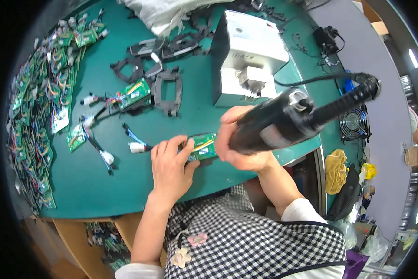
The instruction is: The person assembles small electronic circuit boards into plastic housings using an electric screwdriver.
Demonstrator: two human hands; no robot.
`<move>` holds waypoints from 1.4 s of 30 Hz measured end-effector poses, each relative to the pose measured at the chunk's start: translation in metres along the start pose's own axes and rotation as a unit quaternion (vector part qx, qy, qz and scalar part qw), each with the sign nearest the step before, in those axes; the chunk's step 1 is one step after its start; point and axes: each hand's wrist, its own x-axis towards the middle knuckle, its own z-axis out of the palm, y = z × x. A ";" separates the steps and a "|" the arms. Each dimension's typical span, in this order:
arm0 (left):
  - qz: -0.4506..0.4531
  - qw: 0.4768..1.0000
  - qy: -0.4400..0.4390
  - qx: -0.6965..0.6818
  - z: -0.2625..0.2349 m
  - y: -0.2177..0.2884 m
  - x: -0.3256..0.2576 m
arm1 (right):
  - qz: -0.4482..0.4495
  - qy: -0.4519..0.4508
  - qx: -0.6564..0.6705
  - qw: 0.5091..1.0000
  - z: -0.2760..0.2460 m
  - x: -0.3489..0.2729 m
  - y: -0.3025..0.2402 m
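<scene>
A green circuit board [204, 148] with coloured wires lies near the table's front edge. My left hand [168, 169] is closed on its left end, thumb and fingers on either side. A white connector [137, 147] on blue and black wires sticks out left of that hand. My right hand [242, 160] wraps round a thick black electric screwdriver [270, 130], held over the board's right end. A black cable [343, 103] runs from the screwdriver's rear. The screwdriver's tip is hidden behind the hand, so I cannot tell whether it touches the board.
Many wired circuit boards [32, 121] are heaped along the left edge. Two more boards [132, 94] [76, 138] lie nearer. Black plastic frames [168, 92] are scattered farther back. A white metal box machine [253, 44] stands beyond my right hand. A fan [354, 123] sits at right.
</scene>
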 end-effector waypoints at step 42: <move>-0.016 0.995 0.058 -0.077 0.004 -0.012 -0.018 | 0.055 0.159 -0.003 0.986 0.059 0.042 0.027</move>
